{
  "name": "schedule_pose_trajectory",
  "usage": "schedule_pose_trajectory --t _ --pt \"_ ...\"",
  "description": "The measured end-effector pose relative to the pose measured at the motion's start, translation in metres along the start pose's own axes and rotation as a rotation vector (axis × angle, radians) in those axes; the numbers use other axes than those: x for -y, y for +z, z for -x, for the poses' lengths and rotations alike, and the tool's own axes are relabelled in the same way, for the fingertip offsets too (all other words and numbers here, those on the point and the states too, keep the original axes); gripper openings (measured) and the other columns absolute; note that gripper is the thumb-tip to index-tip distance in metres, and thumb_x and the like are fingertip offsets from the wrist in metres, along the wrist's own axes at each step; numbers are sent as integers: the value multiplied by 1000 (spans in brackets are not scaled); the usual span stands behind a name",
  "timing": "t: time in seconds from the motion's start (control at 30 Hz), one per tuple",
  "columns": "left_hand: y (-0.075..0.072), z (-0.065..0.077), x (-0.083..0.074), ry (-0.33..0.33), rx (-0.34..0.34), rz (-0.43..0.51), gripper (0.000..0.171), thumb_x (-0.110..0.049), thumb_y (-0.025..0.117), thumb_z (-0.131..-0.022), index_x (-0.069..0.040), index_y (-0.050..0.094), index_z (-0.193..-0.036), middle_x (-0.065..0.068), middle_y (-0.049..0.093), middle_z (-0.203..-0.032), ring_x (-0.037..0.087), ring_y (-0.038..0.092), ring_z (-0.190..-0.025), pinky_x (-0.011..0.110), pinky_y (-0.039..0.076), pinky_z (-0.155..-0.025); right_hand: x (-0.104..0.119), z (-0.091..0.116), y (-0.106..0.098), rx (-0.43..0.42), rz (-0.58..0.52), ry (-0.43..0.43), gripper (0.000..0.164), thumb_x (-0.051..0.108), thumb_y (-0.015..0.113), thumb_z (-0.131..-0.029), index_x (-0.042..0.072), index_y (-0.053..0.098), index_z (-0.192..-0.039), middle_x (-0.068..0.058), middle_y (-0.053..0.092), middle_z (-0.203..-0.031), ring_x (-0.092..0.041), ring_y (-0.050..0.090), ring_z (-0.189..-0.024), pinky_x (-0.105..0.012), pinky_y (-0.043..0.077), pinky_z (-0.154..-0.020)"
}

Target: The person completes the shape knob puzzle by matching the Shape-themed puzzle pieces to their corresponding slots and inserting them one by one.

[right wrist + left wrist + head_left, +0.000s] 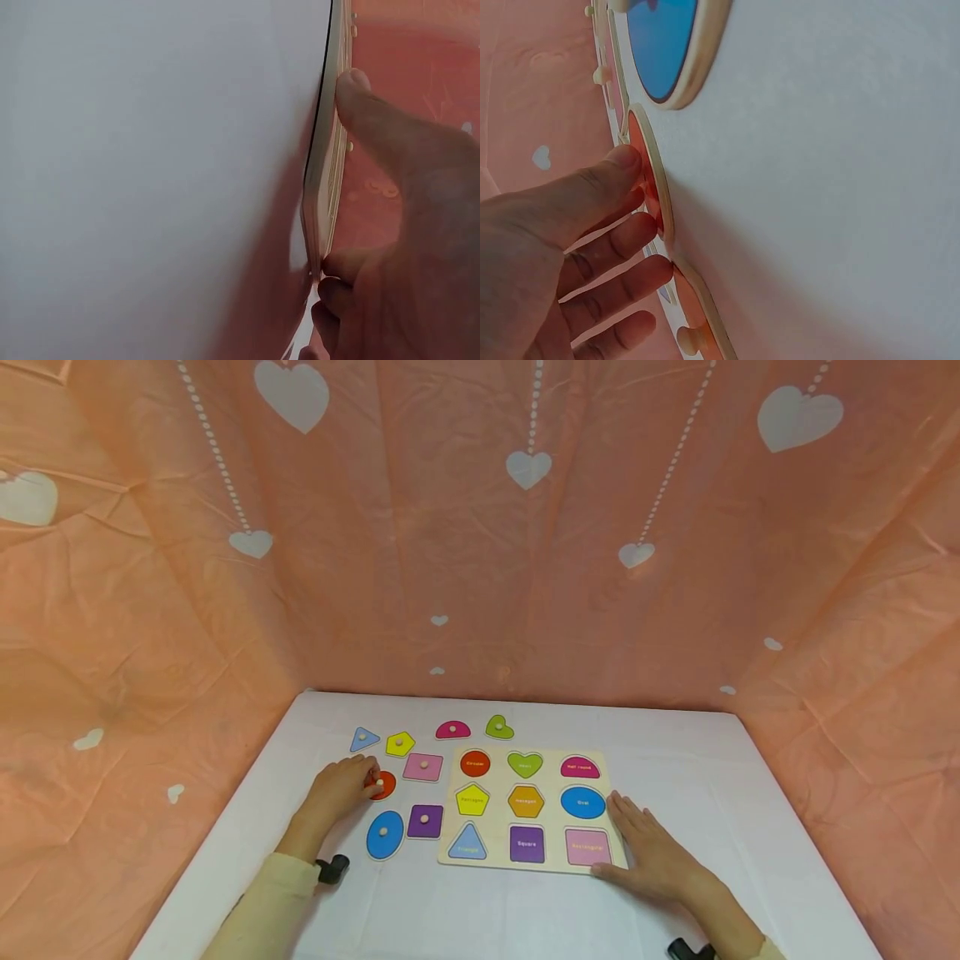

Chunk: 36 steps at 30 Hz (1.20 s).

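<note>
My left hand (341, 789) is at the red circle piece (387, 783), thumb and forefinger pinching it at its small wooden knob. In the left wrist view, an orange piece (692, 300) with a knob lies just under the other fingers; the hand hides it in the head view. To the right is the wooden shape puzzle board (498, 822), printed with nine named coloured shapes. My right hand (656, 856) rests against its right side, thumb at the near corner and fingers stretched along the edge.
Around the left hand lie knobbed pieces: blue oval (385, 837), purple square (425, 810), pink rectangle (422, 757), yellow pentagon (400, 750) and light blue triangle (370, 742). Behind the board are a magenta half round (453, 735) and green heart (495, 731). Peach curtains (480, 585) enclose the white table (420, 918).
</note>
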<state>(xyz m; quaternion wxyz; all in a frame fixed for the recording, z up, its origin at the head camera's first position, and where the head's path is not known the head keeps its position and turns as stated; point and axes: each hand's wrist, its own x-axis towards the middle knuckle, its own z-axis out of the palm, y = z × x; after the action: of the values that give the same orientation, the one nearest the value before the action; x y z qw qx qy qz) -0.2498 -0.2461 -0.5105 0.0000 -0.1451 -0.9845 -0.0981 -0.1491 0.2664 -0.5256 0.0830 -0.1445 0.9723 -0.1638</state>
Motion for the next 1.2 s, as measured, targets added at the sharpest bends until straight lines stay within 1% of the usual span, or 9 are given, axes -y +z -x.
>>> schedule_pose_trajectory --t 0.2,0.4,0.6,0.87,1.07,1.2 --pt "-1 0 -2 -1 -13 12 25 -25 85 -93 -10 66 -98 -1 57 -82 22 57 -81 43 52 -77 0 -2 0 9 0 -2 122 75 75 -84 1 28 -168 -20 27 -175 -43 24 -161 -61 23 -127" --pt "-2 -2 -3 -18 7 25 24 -25 84 -95 -10 65 -98 -1 58 -83 22 57 -82 42 52 -79 -2 -4 0 28 6 13 125 77 75 -82 1 27 -168 -19 26 -175 -43 24 -161 -60 22 -128" --pt "-3 -4 -6 -33 19 39 24 -25 83 -96 -11 64 -98 -1 58 -82 21 56 -81 42 51 -79 -1 -5 0 30 -14 17 125 75 78 -80 0 28 -168 -20 27 -174 -44 25 -160 -60 24 -127" --pt "-7 -12 -16 -3 7 51 25 -27 83 -96 -11 65 -99 -1 57 -81 20 56 -80 39 49 -76 -1 -7 1 44 -31 43 127 75 79 -79 1 27 -168 -21 26 -175 -44 24 -161 -60 23 -127" --pt "-9 -20 -28 11 0 45 24 -27 83 -96 -10 67 -100 -1 59 -85 20 58 -83 40 55 -80 -1 -8 0 37 -24 36 127 75 79 -79 0 28 -168 -21 26 -175 -44 24 -161 -60 23 -127" --pt "-10 -26 -37 23 -9 41 23 -27 83 -96 -11 68 -101 -1 61 -86 20 60 -84 41 57 -81 2 -6 -1 36 -31 35 126 72 81 -78 0 29 -167 -22 27 -174 -46 25 -160 -62 25 -126"
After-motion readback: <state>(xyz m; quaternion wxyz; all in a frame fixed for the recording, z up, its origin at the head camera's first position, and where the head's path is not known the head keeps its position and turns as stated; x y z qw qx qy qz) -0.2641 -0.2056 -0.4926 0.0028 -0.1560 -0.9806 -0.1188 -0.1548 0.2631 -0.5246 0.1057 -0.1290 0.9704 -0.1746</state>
